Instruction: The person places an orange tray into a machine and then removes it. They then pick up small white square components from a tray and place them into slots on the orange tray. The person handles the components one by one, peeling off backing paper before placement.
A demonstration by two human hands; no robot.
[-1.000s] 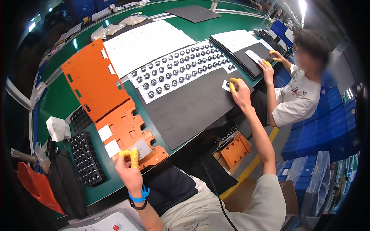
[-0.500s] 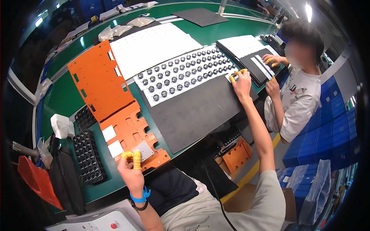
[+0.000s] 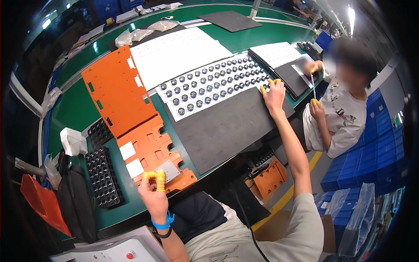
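Note:
My left hand, with yellow finger covers, is at the near end of an orange fixture board. Its bent fingers close on the corner of a thin grey square plate over the board. Two white square plates lie on the same board to the left. My right hand reaches far out to the right end of a white sheet bearing rows of round black parts. Its covered fingertips are drawn together at the end of the rows; what lies between them is hidden.
An upright orange panel stands behind the fixture. Black trays of small parts lie left of it. A dark foam mat covers the near bench. At right, a co-worker handles a white strip beside stacked foam sheets.
The whole view has shifted slightly. My hands keep nearly the same places, the right fingertips now closer against the black parts. The co-worker has lifted a white strip off the dark sheet.

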